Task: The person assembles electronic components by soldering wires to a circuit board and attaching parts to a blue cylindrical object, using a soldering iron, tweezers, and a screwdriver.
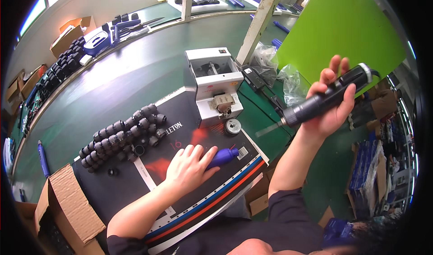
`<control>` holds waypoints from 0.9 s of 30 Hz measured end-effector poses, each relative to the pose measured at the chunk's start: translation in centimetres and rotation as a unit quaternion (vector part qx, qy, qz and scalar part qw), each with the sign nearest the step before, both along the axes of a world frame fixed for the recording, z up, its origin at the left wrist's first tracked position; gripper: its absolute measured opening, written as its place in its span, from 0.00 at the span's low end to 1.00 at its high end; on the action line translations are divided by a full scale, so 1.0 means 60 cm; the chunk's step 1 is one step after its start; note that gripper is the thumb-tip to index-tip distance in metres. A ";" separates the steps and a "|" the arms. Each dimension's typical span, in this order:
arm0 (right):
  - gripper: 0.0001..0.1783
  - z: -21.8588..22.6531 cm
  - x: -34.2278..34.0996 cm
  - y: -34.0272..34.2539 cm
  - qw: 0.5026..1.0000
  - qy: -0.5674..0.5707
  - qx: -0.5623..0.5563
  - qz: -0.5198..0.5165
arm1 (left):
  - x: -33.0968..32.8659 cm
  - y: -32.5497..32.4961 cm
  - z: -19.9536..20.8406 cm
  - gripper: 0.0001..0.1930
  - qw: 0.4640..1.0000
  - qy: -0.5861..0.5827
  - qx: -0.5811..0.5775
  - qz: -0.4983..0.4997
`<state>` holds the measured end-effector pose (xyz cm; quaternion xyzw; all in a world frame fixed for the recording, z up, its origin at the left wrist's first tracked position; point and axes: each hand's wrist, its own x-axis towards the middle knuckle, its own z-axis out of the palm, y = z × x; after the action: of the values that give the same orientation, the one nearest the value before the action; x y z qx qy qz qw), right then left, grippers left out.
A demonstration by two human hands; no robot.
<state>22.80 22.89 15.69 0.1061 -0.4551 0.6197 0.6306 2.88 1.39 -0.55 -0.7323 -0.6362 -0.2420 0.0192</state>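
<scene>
On the black mat, my left hand (188, 168) has thumb and index finger around a small blue plastic housing (226, 155), which lies on its side. A thin red wire shows at the housing's right end, and its left end is hidden by my fingers. Up at the right, my right hand (331, 113) is wrapped round a black electric screwdriver (315, 105), with two fingertips lifted. The tool's blurred bit points down and left, apart from the housing. Nearest to it on the bench is a small round metal-rimmed dish (232, 127).
A white screw-feeder machine (215, 85) stands behind the black mat (189, 205). Rows of black ring-shaped parts (119, 135) lie at the left. An open cardboard box (74, 203) is at lower left, a green board (343, 34) at upper right, and clear plastic bags (292, 85) below it.
</scene>
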 end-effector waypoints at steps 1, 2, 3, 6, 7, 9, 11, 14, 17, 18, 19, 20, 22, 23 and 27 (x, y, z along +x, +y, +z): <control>0.33 0.010 -0.017 -0.006 0.994 -0.028 0.063 -0.081 | 0.001 0.000 0.003 0.27 1.000 0.003 -0.011 0.000; 0.34 0.014 -0.037 -0.016 0.985 -0.058 0.088 -0.137 | 0.001 0.001 0.004 0.27 1.000 0.007 -0.023 0.002; 0.34 0.014 -0.058 -0.025 0.971 -0.087 0.112 -0.192 | 0.001 0.003 0.002 0.27 1.000 0.007 -0.023 0.002; 0.35 -0.012 -0.111 -0.034 0.957 -0.093 0.148 -0.233 | 0.000 0.002 -0.002 0.27 1.000 -0.003 -0.015 -0.001; 0.34 -0.027 -0.123 -0.031 0.956 -0.100 0.166 -0.222 | -0.001 0.001 0.000 0.27 1.000 -0.007 -0.014 -0.001; 0.34 -0.051 -0.146 -0.033 0.968 -0.090 0.154 -0.179 | -0.002 0.001 0.000 0.27 1.000 -0.012 -0.016 0.000; 0.31 -0.066 -0.158 -0.037 0.976 -0.089 0.143 -0.140 | -0.003 0.002 -0.001 0.27 1.000 -0.018 -0.018 -0.002; 0.27 -0.082 -0.166 -0.033 0.979 -0.118 0.116 -0.120 | -0.002 0.004 -0.001 0.28 1.000 -0.024 -0.009 0.002; 0.26 -0.087 -0.166 -0.028 0.978 -0.133 0.109 -0.122 | -0.001 0.004 -0.002 0.28 1.000 -0.028 -0.010 0.003; 0.24 -0.085 -0.169 -0.032 0.981 -0.133 0.091 -0.107 | -0.002 0.003 -0.001 0.28 1.000 -0.028 -0.011 0.004; 0.24 -0.083 -0.169 -0.031 0.981 -0.134 0.090 -0.107 | -0.003 0.003 0.000 0.28 1.000 -0.026 -0.013 0.006; 0.23 -0.081 -0.169 -0.029 0.973 -0.166 0.101 -0.122 | -0.003 0.003 0.000 0.28 1.000 -0.023 -0.015 0.009; 0.22 -0.078 -0.167 -0.030 0.964 -0.206 0.110 -0.123 | -0.003 0.004 -0.004 0.28 1.000 -0.024 -0.012 0.009; 0.22 -0.083 -0.166 -0.031 0.964 -0.207 0.110 -0.124 | -0.003 0.004 -0.004 0.28 1.000 -0.023 -0.008 0.009; 0.22 -0.105 -0.162 -0.033 0.963 -0.223 0.095 -0.119 | -0.012 0.006 -0.002 0.28 1.000 0.001 -0.002 0.028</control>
<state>13.10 20.94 9.41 -0.0302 -0.6508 0.5017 0.5691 2.13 1.72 -0.68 -0.7141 -0.6572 -0.2396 0.0253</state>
